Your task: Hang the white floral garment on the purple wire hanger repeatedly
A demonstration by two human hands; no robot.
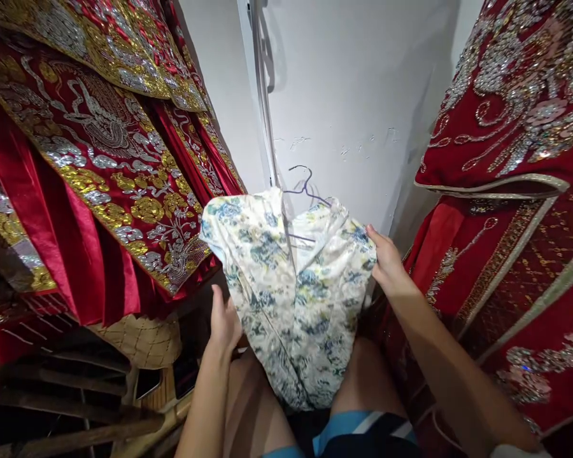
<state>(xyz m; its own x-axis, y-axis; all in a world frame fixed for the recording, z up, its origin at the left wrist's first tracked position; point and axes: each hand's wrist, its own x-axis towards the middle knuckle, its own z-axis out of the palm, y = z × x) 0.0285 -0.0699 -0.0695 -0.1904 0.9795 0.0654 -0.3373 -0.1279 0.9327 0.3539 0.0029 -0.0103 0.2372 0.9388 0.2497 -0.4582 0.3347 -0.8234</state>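
Note:
A white blouse (267, 273) with a blue, green and yellow floral print hangs in front of me on a thin purple wire hanger (306, 189). Its neckline is V-shaped, and the lower end falls between my knees. My right hand (388, 257) grips the edge of the sleeve on the right, with some fingers hidden behind the fabric. Beside the lower left edge of the blouse is my left hand (223, 321), its thumb stretched upward and apart. The other fingers of that hand are partly hidden behind the cloth.
Red garments with gold and silver embroidery (124, 146) hang at the left. A red beaded garment (510, 127) hangs close on the right. Behind the hanger are a pale wall (363, 70) and a narrow metal upright (260, 95). A wooden slatted chair (76, 407) stands at lower left.

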